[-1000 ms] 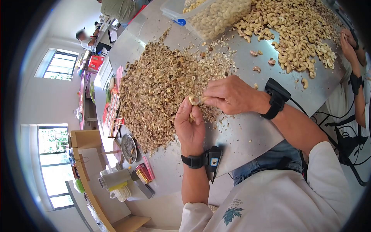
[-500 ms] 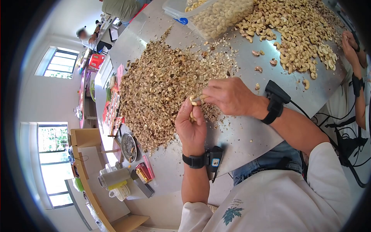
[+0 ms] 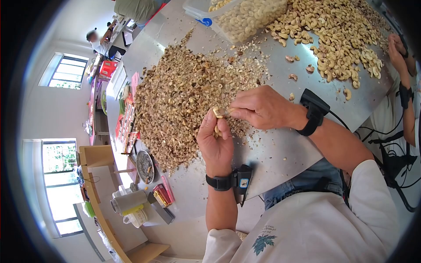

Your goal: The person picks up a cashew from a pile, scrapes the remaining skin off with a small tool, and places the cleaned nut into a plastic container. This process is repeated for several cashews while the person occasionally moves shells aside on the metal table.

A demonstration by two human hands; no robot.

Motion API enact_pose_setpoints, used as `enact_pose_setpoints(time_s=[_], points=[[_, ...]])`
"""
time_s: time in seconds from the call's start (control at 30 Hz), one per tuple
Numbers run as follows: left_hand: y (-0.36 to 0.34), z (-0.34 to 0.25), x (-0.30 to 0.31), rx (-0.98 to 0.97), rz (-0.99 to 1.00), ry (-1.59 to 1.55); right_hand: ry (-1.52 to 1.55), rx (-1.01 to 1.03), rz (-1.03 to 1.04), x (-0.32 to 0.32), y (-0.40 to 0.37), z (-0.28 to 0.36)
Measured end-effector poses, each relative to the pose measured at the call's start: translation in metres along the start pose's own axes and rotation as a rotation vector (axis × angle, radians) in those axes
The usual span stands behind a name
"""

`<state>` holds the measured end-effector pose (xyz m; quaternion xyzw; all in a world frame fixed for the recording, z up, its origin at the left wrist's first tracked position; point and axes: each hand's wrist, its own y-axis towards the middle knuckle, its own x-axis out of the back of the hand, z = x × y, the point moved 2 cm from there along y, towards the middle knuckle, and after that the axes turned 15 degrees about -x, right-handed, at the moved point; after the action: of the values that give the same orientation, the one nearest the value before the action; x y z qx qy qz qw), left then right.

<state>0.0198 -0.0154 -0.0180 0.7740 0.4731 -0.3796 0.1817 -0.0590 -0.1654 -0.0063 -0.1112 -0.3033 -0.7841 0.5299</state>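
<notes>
Cashew (image 3: 217,112) in fingertip grip of left hand (image 3: 215,144), clenched right hand (image 3: 259,107) against it, over shell heap (image 3: 184,94).

Our left hand (image 3: 215,147) pinches a cashew (image 3: 216,112) at its fingertips. Our right hand (image 3: 263,107), reaching in from three o'clock, closes its fingertips on the same cashew. Both are over the steel table (image 3: 285,153). Husks (image 3: 180,96) heap at ten o'clock, just beside our hands. Peeled nuts (image 3: 337,39) lie at one o'clock and a tub (image 3: 245,17) at twelve.
</notes>
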Motion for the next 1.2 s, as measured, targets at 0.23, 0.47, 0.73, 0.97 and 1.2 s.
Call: enact_pose_setpoints(time_s=[0.23,0.47,0.73,0.97,1.2], points=[[0.001,0.0,0.001,0.024,0.06,-0.001,-0.039,-0.014,0.015,0.001,0.0,-0.002],[-0.004,0.0,-0.005,0.043,-0.053,-0.106,-0.03,-0.027,-0.142,-0.01,-0.003,0.0],[-0.006,0.0,-0.004,-0.006,-0.067,-0.012,-0.021,-0.093,-0.292,-0.01,-0.002,-0.001],[-0.005,0.0,-0.004,-0.039,-0.06,-0.063,0.015,-0.101,-0.193,-0.005,0.001,-0.003],[-0.003,-0.002,-0.006,-0.082,0.105,-0.088,0.101,-0.146,-0.186,0.003,0.003,0.002]])
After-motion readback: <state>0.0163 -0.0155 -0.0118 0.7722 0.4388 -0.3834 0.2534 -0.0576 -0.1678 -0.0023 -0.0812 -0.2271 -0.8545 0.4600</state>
